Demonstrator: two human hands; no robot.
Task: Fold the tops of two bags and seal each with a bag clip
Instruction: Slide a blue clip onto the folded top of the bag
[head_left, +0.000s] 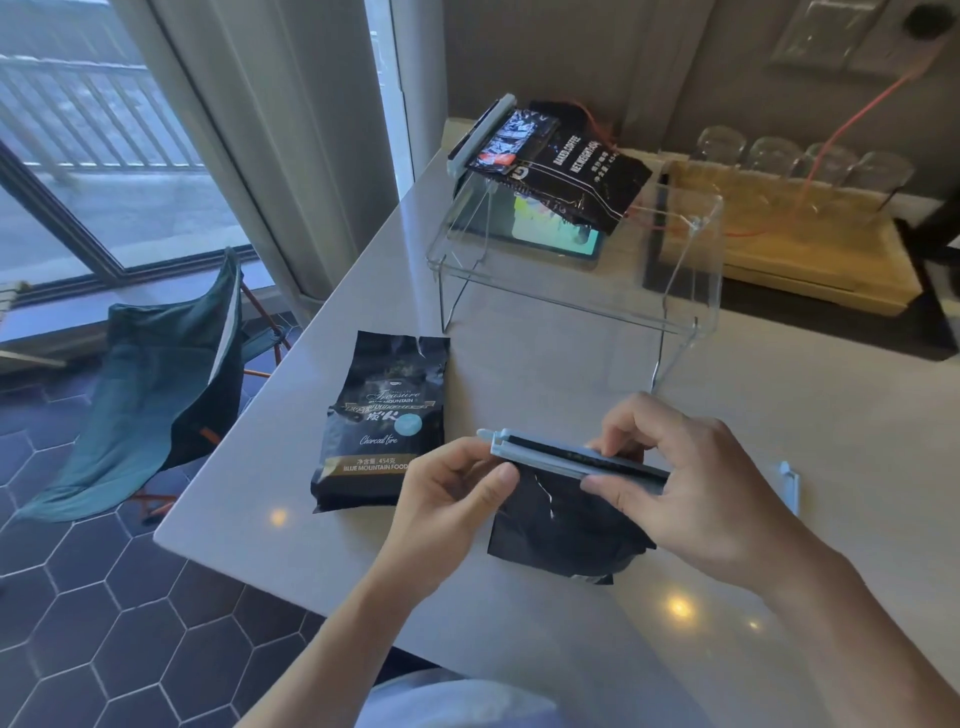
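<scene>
Sealing is the step in hand: a pale blue bag clip (576, 457) lies across the folded top of a small black bag (561, 535) on the near part of the white table (519, 639). A dark strip shows along the clip's length, so it appears not yet fully pressed home (this cannot be confirmed from the view). The next move, as judged, calls for squeezing the two bars together along the whole fold until the free end latches, while keeping the fold from slipping out.

Left hand (452, 499): fingers curled, thumb and forefinger pinched on the clip's left end, near its hinge tip. Right hand (691, 478): fingers and thumb closed over the clip's right half, pressing it against the bag top. Both hands are clamped on the clip, with a short span of it bare between them.

Just left of the hands, a second black bag (384, 421) lies flat, its top torn and unfolded, with no clip on it. A spare clip (789, 486) rests right of the right hand. Farther off, a third bag (566, 166), already clipped, lies on a clear stand (587, 291).
</scene>
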